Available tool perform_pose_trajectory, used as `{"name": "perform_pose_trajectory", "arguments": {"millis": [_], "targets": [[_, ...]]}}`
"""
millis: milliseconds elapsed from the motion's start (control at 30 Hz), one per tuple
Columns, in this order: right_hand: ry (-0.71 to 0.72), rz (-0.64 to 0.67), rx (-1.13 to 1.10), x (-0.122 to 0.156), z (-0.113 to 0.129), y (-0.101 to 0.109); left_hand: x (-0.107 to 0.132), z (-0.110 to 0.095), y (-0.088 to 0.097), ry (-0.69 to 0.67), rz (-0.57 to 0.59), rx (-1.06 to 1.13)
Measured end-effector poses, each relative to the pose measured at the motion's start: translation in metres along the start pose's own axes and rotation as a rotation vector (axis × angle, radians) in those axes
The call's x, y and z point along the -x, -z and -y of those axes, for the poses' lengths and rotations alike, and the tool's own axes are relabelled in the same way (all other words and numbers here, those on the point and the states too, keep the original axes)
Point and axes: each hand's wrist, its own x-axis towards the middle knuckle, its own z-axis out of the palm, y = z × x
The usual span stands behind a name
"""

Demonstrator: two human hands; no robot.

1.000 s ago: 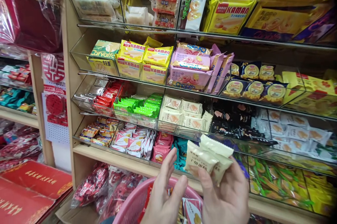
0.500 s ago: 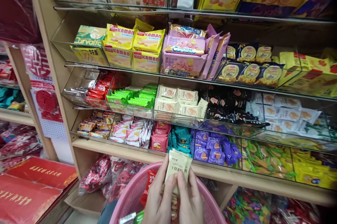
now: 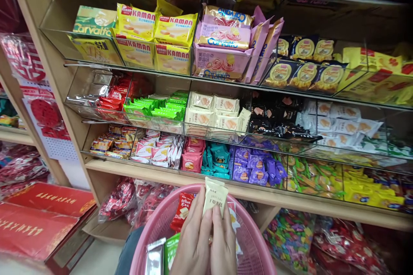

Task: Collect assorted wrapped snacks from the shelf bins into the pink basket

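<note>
Pinched between both my hands is a cream snack packet point(image 3: 215, 195), held upright over a pink plastic basket point(image 3: 258, 234). My left hand point(image 3: 191, 240) closes on the packet's left side, thumb on its front. My right hand point(image 3: 223, 242) grips the right side, its thumb beside the other. Whether a second packet sits behind this one is hidden. Inside the basket lie a red packet point(image 3: 181, 212), a silver packet point(image 3: 155, 255), a green packet point(image 3: 171, 249) and a white packet point(image 3: 235, 223), partly covered by my hands.
Tilted shelves with clear dividers face me, holding matching cream packets point(image 3: 211, 113), yellow KAMAN packs point(image 3: 137, 21) and purple packets point(image 3: 254, 165). A wooden ledge point(image 3: 161, 174) runs behind the basket. Red boxes point(image 3: 35, 223) stand at the left; bagged sweets point(image 3: 287, 236) lie low right.
The view has tilted down, showing more of the basket. My hands have drawn closer together, and the cream packaging, which showed two offset edges before, now looks lined up as one.
</note>
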Motion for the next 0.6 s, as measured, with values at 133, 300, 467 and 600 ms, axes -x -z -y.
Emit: {"name": "perform_pose_trajectory", "arguments": {"millis": [133, 300, 467, 600], "targets": [[-0.042, -0.008, 0.032, 0.000, -0.009, 0.004, 0.002, 0.008, -0.009, 0.039, -0.008, -0.023], [-0.047, 0.008, 0.073, 0.009, -0.007, 0.010, 0.004, 0.020, -0.014, -0.006, 0.056, -0.092], [-0.065, -0.023, 0.142, 0.020, -0.024, 0.025, 0.013, 0.023, -0.022, 0.024, 0.056, -0.108], [-0.097, 0.025, 0.102, 0.024, -0.043, 0.055, 0.023, 0.021, -0.035, 0.073, 0.153, -0.136]]}}
